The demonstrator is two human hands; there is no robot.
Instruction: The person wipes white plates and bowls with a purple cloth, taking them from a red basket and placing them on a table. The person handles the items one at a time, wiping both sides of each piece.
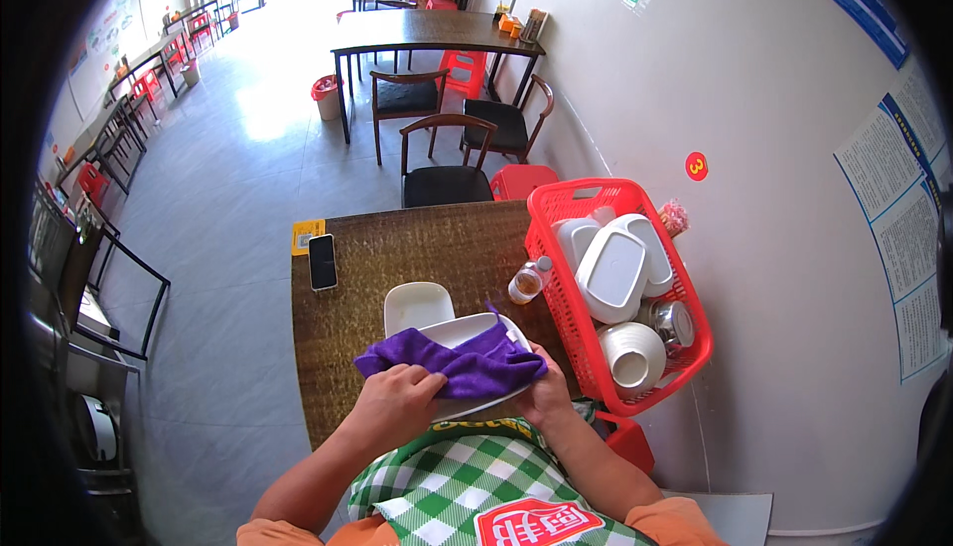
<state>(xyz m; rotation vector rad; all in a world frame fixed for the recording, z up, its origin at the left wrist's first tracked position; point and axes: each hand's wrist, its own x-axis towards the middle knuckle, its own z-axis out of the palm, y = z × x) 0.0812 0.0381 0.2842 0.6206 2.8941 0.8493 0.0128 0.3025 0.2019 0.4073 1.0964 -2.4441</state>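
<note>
A purple cloth (476, 363) lies across a white dish (454, 334) held just over the near part of the table. My left hand (402, 397) presses the cloth's left portion against the dish, its fingers curled on the fabric. At the dish's right side, my right hand (547, 390) grips the rim together with a bunched end of the cloth. Behind this dish, a smaller white square dish (418, 304) rests on the dark wooden table (357, 352), partly covered by the held one.
A red plastic basket (555, 308) at the right holds white dishes (614, 270), a white bowl (633, 360) and a glass jar (674, 323). Beside it stands a small bottle (530, 280). A phone (322, 261) lies at the table's far left corner. Chairs (447, 181) stand beyond.
</note>
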